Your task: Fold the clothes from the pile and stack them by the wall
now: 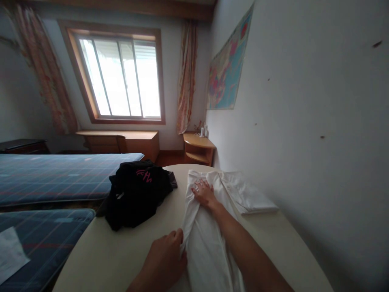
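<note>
A long white garment, apparently a pair of trousers (205, 243), lies lengthwise on the round cream table (121, 259), its waistband end away from me. My left hand (167, 257) pinches the garment's left edge about halfway down. Near the far end, my right hand (204, 193) rests on the cloth with its fingers spread. Beside it on the right is a folded white garment (251, 194), partly touching the trousers. To the left sits a crumpled black garment (139, 194) with pink lettering. The near end of the trousers runs out of view.
Two plaid mattresses (60, 174) lie left of the table, with a white sheet (12, 251) on the nearer one. A white wall (304, 93) with a map (227, 67) runs along the right. A corner shelf (199, 141) and a desk (139, 138) stand beyond.
</note>
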`<state>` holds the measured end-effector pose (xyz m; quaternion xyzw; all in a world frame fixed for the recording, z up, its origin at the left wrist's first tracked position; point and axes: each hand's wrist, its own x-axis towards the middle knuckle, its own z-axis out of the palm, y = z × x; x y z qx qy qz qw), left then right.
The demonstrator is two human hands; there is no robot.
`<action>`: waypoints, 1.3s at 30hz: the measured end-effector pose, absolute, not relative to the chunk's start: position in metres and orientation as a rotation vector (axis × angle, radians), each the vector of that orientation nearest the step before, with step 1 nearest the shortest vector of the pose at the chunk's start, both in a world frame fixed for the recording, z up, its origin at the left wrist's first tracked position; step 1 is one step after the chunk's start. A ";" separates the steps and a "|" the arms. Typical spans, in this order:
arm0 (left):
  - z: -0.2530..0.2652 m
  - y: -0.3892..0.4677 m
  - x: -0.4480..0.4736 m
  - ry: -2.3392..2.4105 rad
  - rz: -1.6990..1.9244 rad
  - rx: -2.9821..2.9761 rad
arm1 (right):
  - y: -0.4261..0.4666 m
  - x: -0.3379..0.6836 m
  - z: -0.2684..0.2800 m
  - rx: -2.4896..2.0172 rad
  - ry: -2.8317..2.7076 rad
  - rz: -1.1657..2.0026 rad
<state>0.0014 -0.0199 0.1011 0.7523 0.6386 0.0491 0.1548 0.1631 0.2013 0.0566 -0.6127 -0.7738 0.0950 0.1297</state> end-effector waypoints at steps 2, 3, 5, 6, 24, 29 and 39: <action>0.101 -0.023 -0.002 1.821 0.069 2.162 | 0.185 0.167 0.057 -1.723 -2.240 0.229; 0.101 -0.024 -0.003 1.812 0.038 2.158 | 0.175 0.169 0.057 -1.697 -2.240 0.214; 0.102 -0.027 -0.005 1.791 0.002 2.134 | 0.150 0.175 0.060 -1.649 -2.265 0.209; 0.104 -0.028 -0.006 1.775 0.004 2.117 | 0.135 0.178 0.062 -1.628 -2.293 0.223; 0.105 -0.043 0.020 1.147 0.475 1.743 | 0.021 0.229 0.074 -1.214 -2.367 0.569; 0.105 -0.046 0.018 1.142 0.330 1.733 | 0.032 0.234 0.068 -1.138 -2.271 0.562; 0.113 -0.049 0.019 1.185 0.115 1.753 | 0.034 0.223 0.065 -1.156 -2.326 0.437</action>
